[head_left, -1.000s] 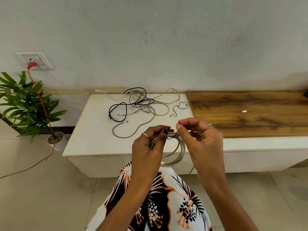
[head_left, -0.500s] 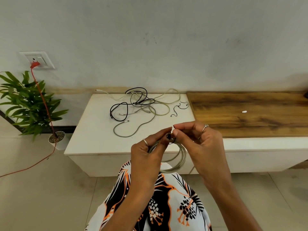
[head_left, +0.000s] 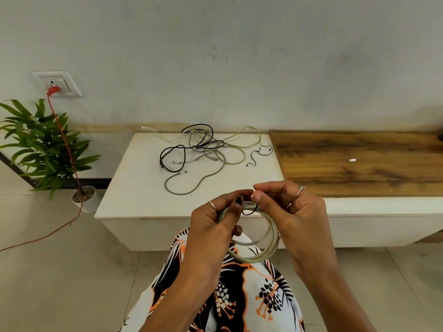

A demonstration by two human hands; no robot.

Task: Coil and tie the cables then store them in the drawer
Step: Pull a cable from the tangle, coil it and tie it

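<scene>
The left hand (head_left: 211, 224) gripped a coiled pale cable (head_left: 266, 248) above her lap, near the worktop (head_left: 134, 200). The right hand (head_left: 285, 209) pinched a thin black tie (head_left: 249, 212) at the coil's top. Loose cables (head_left: 199, 152) lay tangled on the far worktop.

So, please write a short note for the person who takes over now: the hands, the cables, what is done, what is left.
Left hand: grips the coiled grey cable at its top.
Right hand: fingers pinch a thin black tie that loops round the coil.
Done: one cable is coiled; its tie is not yet closed.
Left: finish this tie, then coil and tie the loose cables that lie tangled on the white cabinet; two more black ties lie beside them. Store everything in the drawer; no open drawer is in view.
</scene>
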